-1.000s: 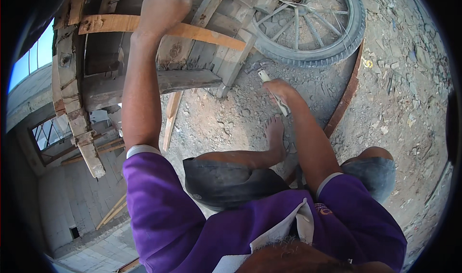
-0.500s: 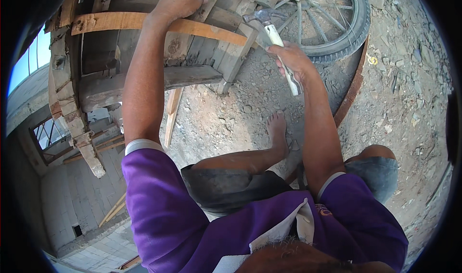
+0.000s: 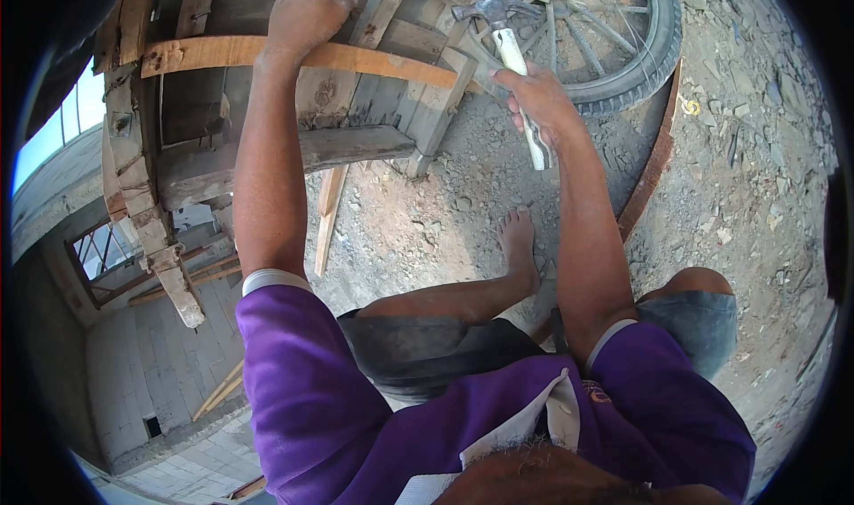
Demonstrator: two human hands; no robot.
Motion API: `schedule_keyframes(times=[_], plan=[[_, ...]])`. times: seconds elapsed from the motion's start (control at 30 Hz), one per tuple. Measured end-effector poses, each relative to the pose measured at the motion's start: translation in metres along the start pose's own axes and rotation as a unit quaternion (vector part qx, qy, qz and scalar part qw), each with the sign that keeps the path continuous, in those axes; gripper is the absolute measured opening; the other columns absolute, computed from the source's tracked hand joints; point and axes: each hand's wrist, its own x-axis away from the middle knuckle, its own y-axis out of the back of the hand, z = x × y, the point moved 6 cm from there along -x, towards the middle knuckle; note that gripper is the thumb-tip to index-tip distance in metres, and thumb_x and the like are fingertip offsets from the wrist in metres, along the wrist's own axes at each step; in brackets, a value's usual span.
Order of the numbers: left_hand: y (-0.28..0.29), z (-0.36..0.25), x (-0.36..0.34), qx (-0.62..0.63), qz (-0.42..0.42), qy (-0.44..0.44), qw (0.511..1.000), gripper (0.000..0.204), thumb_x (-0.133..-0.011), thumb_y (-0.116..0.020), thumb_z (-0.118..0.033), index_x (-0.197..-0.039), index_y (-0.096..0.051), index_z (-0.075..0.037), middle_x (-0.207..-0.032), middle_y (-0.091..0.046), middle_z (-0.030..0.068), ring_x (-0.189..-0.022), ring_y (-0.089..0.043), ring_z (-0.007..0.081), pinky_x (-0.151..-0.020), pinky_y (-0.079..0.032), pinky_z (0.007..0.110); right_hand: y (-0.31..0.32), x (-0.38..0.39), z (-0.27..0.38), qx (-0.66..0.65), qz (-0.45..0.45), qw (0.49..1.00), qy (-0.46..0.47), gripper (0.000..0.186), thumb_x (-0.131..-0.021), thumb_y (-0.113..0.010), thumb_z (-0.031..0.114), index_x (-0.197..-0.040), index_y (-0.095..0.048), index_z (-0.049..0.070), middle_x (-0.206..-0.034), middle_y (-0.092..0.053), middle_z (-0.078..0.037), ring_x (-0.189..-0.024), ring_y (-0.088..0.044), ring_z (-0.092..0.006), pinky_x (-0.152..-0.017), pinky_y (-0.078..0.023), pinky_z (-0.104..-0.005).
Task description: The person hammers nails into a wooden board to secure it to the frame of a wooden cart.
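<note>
Gripping the hammer (image 3: 510, 49) by its handle (image 3: 537, 152) in our right hand (image 3: 543, 105), at the left edge of the wheel (image 3: 627, 96), we curl our left hand (image 3: 310, 11) into a fist farther left of the wheel, and cannot tell whether it holds anything. We judge the hammer stiff and head-heavy, best held low on the handle, away from the metal head (image 3: 495, 9).

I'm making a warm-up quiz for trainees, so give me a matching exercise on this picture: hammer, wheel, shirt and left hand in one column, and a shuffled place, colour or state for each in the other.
1. Hammer
2. Wheel
3. Shirt
4. Left hand

A. Round and spoked
B. Curled into a fist
C. Gripped in the right hand
D. Purple

Pairs: 1-C, 2-A, 3-D, 4-B
</note>
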Motion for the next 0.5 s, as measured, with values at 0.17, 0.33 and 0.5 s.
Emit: schedule_keyframes(times=[0.17,0.33,0.5], plan=[[-0.053,-0.048,0.027,0.213,-0.190,0.073,0.956,0.020,-0.094,-0.066,-0.019,-0.104,-0.068,-0.002,-0.084,-0.072,0.0166,-0.072,-0.073,0.0277,-0.068,-0.054,0.039,-0.001,-0.001,0.001,0.016,-0.018,1.000,-0.011,0.035,-0.088,-0.070,0.029,-0.104,-0.058,0.000,-0.066,-0.049,-0.003,-0.045,-0.044,-0.0126,-0.040,-0.038,-0.0302],[-0.067,-0.089,0.048,0.164,-0.213,-0.112,0.957,0.017,-0.091,-0.068,-0.017,-0.104,-0.071,-0.006,-0.081,-0.070,0.0182,-0.077,-0.068,0.0398,-0.070,-0.054,0.046,0.025,0.003,0.004,-0.020,-0.082,0.996,-0.028,0.032,-0.088,-0.072,0.029,-0.102,-0.059,0.003,-0.064,-0.049,-0.003,-0.045,-0.046,-0.0131,-0.040,-0.039,-0.0300],[0.033,-0.018,0.026,0.212,-0.213,-0.040,0.953,0.019,-0.084,-0.074,-0.015,-0.093,-0.077,0.001,-0.074,-0.074,0.0139,-0.063,-0.068,0.0191,-0.063,-0.052,0.033,0.039,0.001,0.008,-0.039,-0.109,0.993,-0.010,0.029,-0.089,-0.071,0.029,-0.098,-0.059,0.004,-0.064,-0.050,-0.003,-0.045,-0.047,-0.0135,-0.040,-0.040,-0.0301]])
